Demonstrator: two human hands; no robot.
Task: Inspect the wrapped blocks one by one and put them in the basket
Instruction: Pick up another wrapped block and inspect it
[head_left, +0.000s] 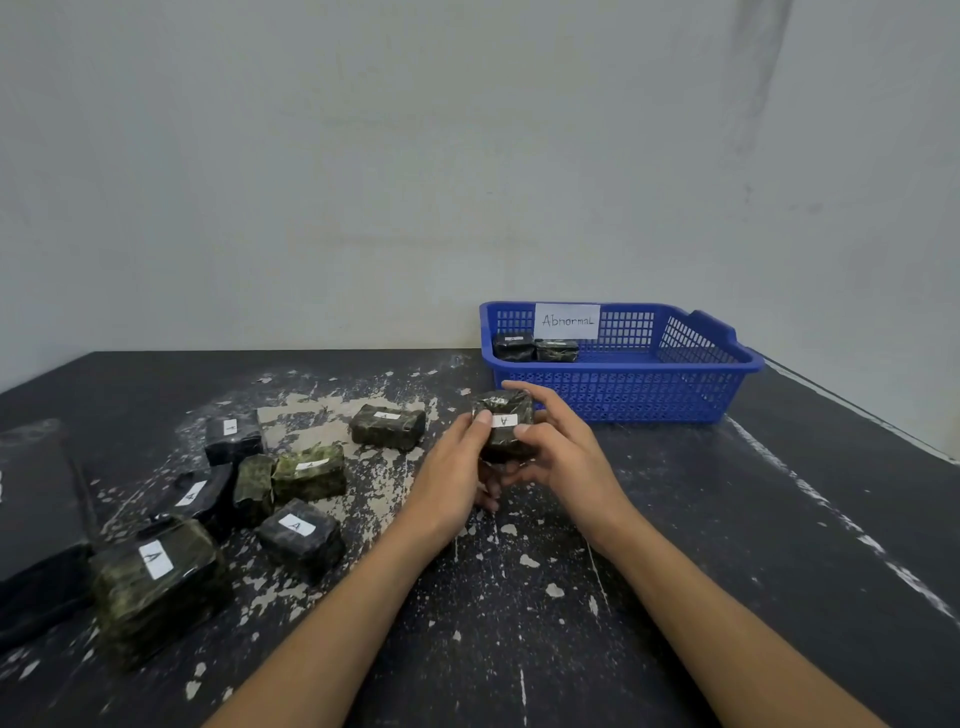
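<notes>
Left hand (452, 478) and right hand (561, 457) together grip 1 wrapped block (506, 439), held over the table (675, 545) just in front of the blue basket (623, 402), label "A" up. 2 blocks (535, 349) lie inside the basket, left end.

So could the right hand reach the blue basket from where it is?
Probably yes. The right hand is in front of the blue basket, with nothing between them, and the basket's top is open. It is busy, though, holding a wrapped block with the left hand.
</notes>
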